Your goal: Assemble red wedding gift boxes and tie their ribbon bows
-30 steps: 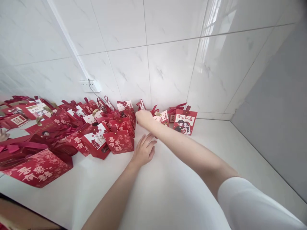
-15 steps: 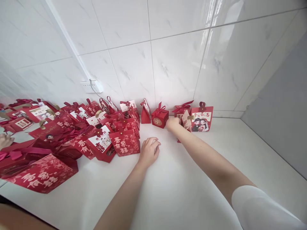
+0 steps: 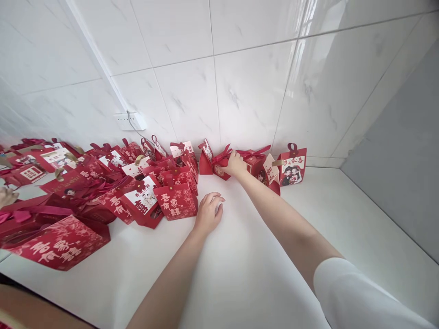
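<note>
My right hand (image 3: 236, 165) reaches to the wall and grips a small red gift box (image 3: 221, 171) with a ribbon bow, covering part of it. My left hand (image 3: 208, 212) rests on the white tabletop (image 3: 247, 256), fingers loosely bent and apart, holding nothing. Just left of it stands a red gift box with white lettering (image 3: 176, 201). Beyond my right wrist sit another ribboned red box (image 3: 253, 161), a red box with a cream flap (image 3: 270, 171) and a box with a cartoon couple (image 3: 292, 168). A narrow red box (image 3: 206, 160) leans at the wall.
Many red gift boxes (image 3: 85, 183) crowd the left side, a large one (image 3: 65, 244) nearest the front. Another person's hand (image 3: 7, 196) shows at the left edge. On the tiled wall (image 3: 185, 91) is a white socket (image 3: 130, 121) with a cable.
My right hand has moved left to the gold-emblem ribboned box, now tilted. The cream-flap box and couple box have shifted slightly right. My left hand stays on the table.
</note>
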`<state>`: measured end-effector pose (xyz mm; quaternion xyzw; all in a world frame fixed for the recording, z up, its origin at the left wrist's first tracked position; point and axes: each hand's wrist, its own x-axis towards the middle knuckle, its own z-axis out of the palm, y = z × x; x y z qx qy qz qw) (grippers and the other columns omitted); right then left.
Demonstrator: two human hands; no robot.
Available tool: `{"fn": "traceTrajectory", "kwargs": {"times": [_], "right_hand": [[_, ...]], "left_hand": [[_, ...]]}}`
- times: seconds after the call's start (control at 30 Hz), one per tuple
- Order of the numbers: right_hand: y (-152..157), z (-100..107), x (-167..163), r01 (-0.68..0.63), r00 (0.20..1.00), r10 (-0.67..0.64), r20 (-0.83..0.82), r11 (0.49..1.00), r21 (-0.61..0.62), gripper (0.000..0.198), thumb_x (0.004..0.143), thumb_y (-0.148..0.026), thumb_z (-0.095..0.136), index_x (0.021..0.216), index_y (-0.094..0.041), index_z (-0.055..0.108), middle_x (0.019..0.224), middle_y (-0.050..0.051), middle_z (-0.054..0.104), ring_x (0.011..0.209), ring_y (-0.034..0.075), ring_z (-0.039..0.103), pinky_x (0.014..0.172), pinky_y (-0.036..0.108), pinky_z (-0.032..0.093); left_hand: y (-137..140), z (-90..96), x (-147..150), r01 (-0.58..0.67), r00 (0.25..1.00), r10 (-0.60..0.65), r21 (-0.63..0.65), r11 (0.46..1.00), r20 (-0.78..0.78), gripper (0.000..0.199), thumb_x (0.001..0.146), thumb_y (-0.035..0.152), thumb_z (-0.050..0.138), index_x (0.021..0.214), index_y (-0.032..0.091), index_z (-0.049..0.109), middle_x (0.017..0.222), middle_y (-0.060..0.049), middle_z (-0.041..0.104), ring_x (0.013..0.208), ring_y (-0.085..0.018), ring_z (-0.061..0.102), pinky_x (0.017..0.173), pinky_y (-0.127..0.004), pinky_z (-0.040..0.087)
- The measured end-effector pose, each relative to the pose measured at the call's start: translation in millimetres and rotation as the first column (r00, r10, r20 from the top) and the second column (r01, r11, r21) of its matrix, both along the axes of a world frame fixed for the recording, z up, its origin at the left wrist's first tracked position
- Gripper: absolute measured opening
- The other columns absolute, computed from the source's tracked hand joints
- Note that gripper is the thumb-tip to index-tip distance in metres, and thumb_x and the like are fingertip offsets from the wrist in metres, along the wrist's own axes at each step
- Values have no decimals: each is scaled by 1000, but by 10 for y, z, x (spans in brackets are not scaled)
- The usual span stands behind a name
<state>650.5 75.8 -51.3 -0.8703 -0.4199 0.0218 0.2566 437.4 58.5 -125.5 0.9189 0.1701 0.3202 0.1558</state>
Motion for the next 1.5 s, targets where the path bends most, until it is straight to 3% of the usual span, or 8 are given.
{"fn": "traceTrajectory", "kwargs": {"times": [0.2,0.37,0.53,0.73,1.0,1.13,1.3,1.5], "right_hand": [[-595,46,-36,-202,979,198,-53,974,-99,117,61,-51,79,151,-8,19,149,28,28,134,41,38,104,49,39],[-1445,66,138,-660,730,652,-204,750,35,92,67,-29,75,148,-26,33,150,12,40,129,29,49,102,40,46],[-1798,-196,109,-291,782,515,-351,799,525,47,89,-27,46,135,-24,47,140,9,52,126,23,53,98,41,49],[-1815,-599,-296,6,762,484,-430,659,752,44,93,-56,43,124,-24,47,142,11,50,132,20,48,107,40,41],[-1839,-686,-510,-26,791,487,-370,630,776,29,88,-50,58,88,-21,60,140,11,53,129,24,51,108,42,40],[-1855,-635,-532,-54,724,560,-404,629,775,31,90,-50,55,80,-21,60,125,11,64,115,24,60,95,40,50],[-1867,-607,-507,-33,752,526,-397,632,774,34,90,-52,53,79,-21,57,113,9,64,102,21,61,84,35,54],[-1846,-669,-516,109,744,471,-474,615,781,31,95,-53,41,90,-24,48,83,1,55,74,15,57,67,28,51]], "left_hand": [[-6,76,-131,-79,937,87,-37,996,338,14,93,21,44,100,19,56,101,-9,58,98,-19,57,83,-33,49],[-205,148,-104,-174,773,167,-49,984,613,32,97,37,36,119,17,48,121,-16,50,111,-24,52,87,-38,48],[-339,125,37,34,802,228,-424,905,553,41,99,46,28,124,21,48,133,-15,50,121,-23,53,96,-40,48],[-342,50,103,185,910,131,-667,722,393,48,97,52,33,133,25,49,144,-12,48,132,-25,48,106,-45,42],[-407,293,73,102,888,78,-359,928,454,45,84,41,64,125,25,56,131,-11,55,118,-24,56,87,-34,52],[-411,366,42,139,880,59,-375,917,471,19,88,37,60,95,20,65,99,-6,64,94,-18,62,76,-29,50],[-377,385,-4,213,884,-2,-398,892,468,53,95,36,47,45,18,44,62,-3,51,69,-15,56,71,-31,46],[-370,455,34,108,884,145,-497,861,444,19,88,36,58,99,23,64,105,-5,64,99,-19,60,80,-31,49]]}}
